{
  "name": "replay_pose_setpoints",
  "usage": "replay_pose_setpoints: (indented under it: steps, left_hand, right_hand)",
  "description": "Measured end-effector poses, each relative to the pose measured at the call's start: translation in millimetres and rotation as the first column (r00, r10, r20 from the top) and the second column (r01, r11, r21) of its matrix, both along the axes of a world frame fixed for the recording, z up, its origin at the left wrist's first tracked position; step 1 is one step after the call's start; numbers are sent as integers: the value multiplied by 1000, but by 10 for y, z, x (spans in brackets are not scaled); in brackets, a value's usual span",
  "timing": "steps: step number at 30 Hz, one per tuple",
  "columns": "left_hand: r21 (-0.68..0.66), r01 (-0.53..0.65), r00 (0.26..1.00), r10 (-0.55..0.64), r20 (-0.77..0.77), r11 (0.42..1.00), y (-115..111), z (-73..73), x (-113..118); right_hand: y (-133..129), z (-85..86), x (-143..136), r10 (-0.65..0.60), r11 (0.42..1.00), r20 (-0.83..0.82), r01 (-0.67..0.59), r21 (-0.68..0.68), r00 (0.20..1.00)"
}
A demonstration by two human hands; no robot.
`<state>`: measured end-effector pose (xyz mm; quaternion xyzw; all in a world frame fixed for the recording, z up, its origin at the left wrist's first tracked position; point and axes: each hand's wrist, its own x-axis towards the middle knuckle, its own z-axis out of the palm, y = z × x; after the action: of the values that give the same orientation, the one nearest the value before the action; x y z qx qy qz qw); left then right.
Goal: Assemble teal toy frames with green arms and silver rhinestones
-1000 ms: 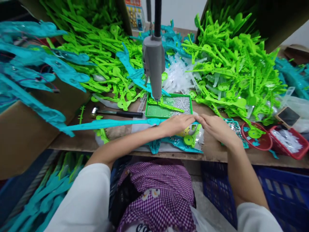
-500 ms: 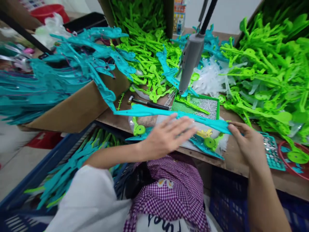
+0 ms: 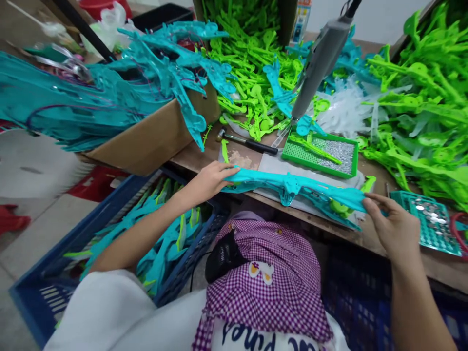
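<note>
A long turquoise plastic part [image 3: 270, 179] lies crosswise over the table's front edge, above a second turquoise piece with green round-ended parts [image 3: 341, 207]. My left hand [image 3: 215, 178] grips its left end, thumb hidden and fingers over the top. At the right end, my right hand [image 3: 393, 222] pinches the tip between thumb and fingers. A grey electric screwdriver [image 3: 321, 68] hangs just beyond, over a green tray [image 3: 321, 169] of small silver screws. A hammer [image 3: 252, 144] with a black handle rests left of the tray.
A cardboard box [image 3: 146, 139] heaped with turquoise parts stands at the left. Lime-green parts [image 3: 431, 112] pile up at the back and right. A blue crate [image 3: 40, 292] with turquoise parts sits below left. A teal tray [image 3: 435, 236] of silver discs is near my right hand.
My left hand has moved from flat over the middle of the turquoise part to its left end and taken hold. The part has come nearer me. The view has shifted.
</note>
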<state>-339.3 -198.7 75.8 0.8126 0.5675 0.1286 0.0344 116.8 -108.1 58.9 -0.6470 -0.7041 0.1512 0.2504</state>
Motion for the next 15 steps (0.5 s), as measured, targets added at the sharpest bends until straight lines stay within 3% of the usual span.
replay_pose_setpoints:
  steps: [8, 15]
  left_hand:
    - [57, -25, 1000, 24, 9, 998, -78, -307, 67]
    - [-42, -82, 993, 85, 82, 996, -96, -365, 55]
  right_hand:
    - [-116, -179, -11, -7, 986, 54, -2, 167, 999]
    - [-126, -346, 29, 49, 973, 84, -66, 222, 995]
